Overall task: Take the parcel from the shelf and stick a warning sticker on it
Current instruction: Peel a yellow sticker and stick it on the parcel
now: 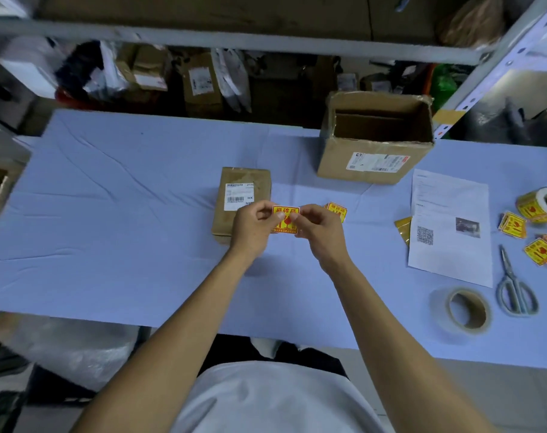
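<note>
The parcel (242, 204) lies flat on the blue table cover (125, 214), its white shipping label (239, 196) facing up, so the shelf step appears complete. The step in hand is judged to be separating the warning sticker (285, 218) from its backing, ahead of sticking it on.

Procedure for this step:
- Start the peel at one corner and bend the backing away from the sticker, not the sticker away from the backing, to avoid curling.
- Hold the freed sticker by its edges only, keeping skin off the adhesive.
- Choose a bare cardboard area of the parcel; do not cover the shipping label or its barcode.
- Lay one edge down first, then smooth across to press out air.

Hand state: the left hand (250, 228) pinches the left edge of the sticker between thumb and fingertips, the other fingers curled in. The right hand (317, 229) pinches the right edge in the same way. Both hands hold the sticker just above the near-right corner of the parcel. Whether the backing has begun to separate cannot be told.

More stickers (336, 210) lie just beside the right hand, and a sticker roll (542, 204) sits at the right end of the table
</note>
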